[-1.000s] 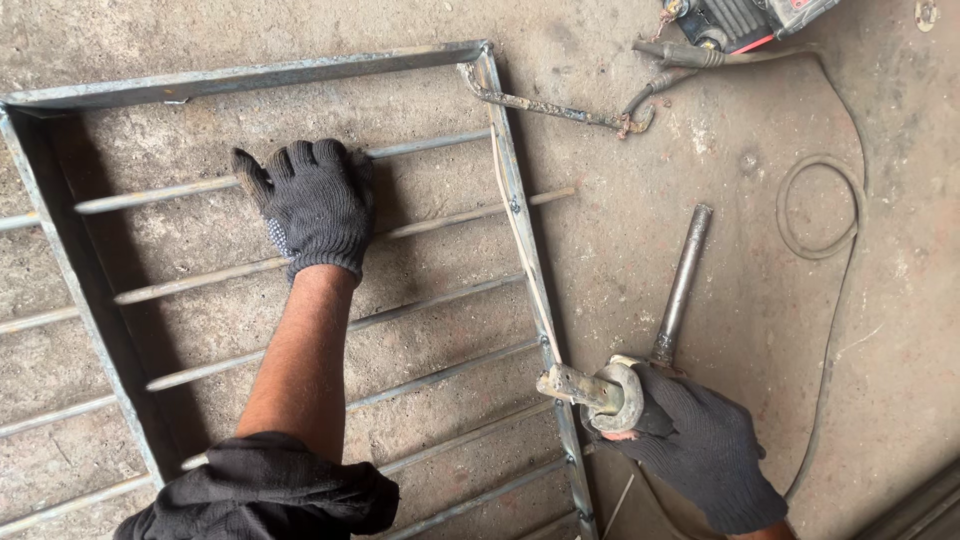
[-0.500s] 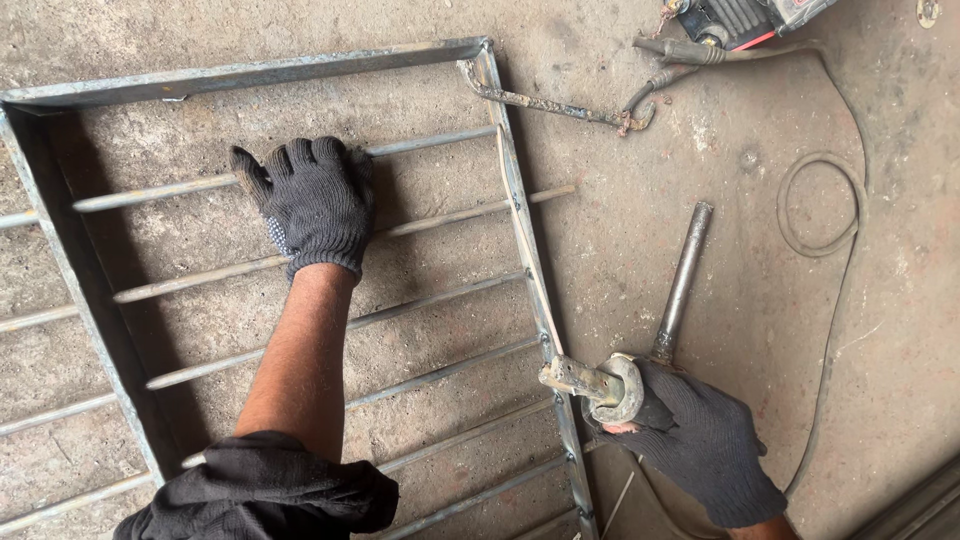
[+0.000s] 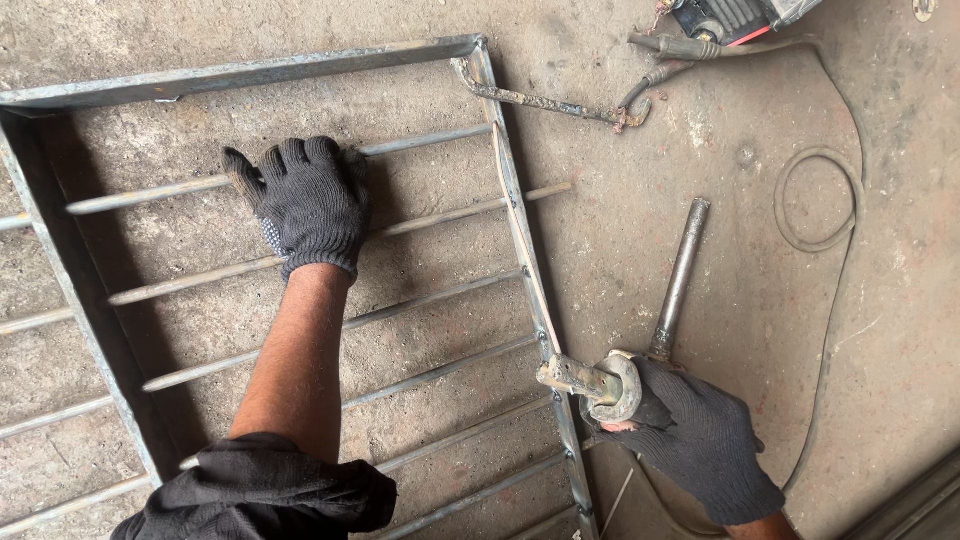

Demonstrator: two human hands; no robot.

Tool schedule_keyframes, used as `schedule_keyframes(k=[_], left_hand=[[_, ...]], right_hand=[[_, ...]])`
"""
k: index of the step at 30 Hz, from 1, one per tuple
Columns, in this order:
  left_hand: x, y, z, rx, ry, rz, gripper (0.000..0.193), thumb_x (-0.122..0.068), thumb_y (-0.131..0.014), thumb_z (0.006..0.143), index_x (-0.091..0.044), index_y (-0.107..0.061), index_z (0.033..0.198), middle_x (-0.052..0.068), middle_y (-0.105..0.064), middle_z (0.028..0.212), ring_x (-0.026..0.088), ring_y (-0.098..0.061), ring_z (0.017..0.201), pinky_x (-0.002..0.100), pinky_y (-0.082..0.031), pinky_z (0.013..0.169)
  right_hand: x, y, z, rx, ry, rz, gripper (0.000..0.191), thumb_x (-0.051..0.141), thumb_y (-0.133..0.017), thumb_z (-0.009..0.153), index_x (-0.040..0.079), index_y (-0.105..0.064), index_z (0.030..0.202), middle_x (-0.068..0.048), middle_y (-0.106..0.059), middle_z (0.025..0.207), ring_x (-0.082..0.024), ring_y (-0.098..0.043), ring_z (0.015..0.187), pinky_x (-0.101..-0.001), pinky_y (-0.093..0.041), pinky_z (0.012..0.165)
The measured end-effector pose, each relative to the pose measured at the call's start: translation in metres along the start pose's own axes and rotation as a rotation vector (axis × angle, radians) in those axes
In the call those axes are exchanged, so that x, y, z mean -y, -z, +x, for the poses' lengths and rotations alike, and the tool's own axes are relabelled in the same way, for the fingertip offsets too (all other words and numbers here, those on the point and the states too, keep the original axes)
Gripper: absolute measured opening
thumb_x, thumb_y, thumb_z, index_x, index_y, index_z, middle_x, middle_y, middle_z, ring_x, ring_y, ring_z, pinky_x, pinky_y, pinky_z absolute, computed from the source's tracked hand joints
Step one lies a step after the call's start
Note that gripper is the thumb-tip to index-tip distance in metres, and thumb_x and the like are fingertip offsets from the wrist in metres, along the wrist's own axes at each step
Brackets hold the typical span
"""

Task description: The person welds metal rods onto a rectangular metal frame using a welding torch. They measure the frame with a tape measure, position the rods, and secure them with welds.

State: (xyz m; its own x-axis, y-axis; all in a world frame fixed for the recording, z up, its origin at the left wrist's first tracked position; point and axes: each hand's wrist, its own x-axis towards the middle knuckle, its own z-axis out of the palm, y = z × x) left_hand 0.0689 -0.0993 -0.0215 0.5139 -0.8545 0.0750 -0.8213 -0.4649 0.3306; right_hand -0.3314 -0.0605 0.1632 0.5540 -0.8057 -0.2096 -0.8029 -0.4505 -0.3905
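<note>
Black knit gloves cover both hands. The left hand (image 3: pixel 308 203) lies flat, fingers spread and pointing away, palm pressed on two thin rods of a steel grille frame (image 3: pixel 520 230) that rests on the concrete floor (image 3: pixel 700 130); its bare forearm runs straight back to a rolled dark sleeve (image 3: pixel 262 490). The right hand (image 3: pixel 695 440) is curled tight around the head of a hammer-like tool (image 3: pixel 600 385), whose worn metal nose touches the frame's right-hand rail, while its round steel handle (image 3: pixel 680 275) lies slanting away on the floor. Farther out, a rusty clamp rod (image 3: pixel 545 100) touches the frame's top corner, and a dark cable (image 3: pixel 830 250) loops across the floor.
</note>
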Motion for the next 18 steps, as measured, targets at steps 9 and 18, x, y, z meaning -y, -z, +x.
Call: schedule_keyframes(k=[9,18], left_hand=[[0.0000,-0.0015,0.0005,-0.005,0.004,0.000,0.035,-0.040,-0.053,0.111,-0.008,-0.069,0.108,0.019,-0.063,0.108,0.040,-0.055,0.116,0.068,-0.005,0.121],[0.0006,-0.0015,0.0000,0.002,0.005,-0.005,0.036,-0.040,-0.052,0.111,-0.008,-0.069,0.107,0.019,-0.063,0.105,0.041,-0.056,0.115,0.069,-0.004,0.121]], right_hand=[[-0.0015,-0.0015,0.0021,0.017,0.003,0.003,0.068,0.039,-0.089,0.067,0.007,-0.070,0.124,-0.014,-0.079,0.109,-0.025,-0.079,0.092,-0.0348,-0.064,0.076],[-0.0063,-0.0037,0.0016,0.004,-0.003,-0.048,0.068,0.043,-0.088,0.068,0.007,-0.070,0.123,-0.014,-0.079,0.102,-0.025,-0.080,0.086,-0.0352,-0.064,0.071]])
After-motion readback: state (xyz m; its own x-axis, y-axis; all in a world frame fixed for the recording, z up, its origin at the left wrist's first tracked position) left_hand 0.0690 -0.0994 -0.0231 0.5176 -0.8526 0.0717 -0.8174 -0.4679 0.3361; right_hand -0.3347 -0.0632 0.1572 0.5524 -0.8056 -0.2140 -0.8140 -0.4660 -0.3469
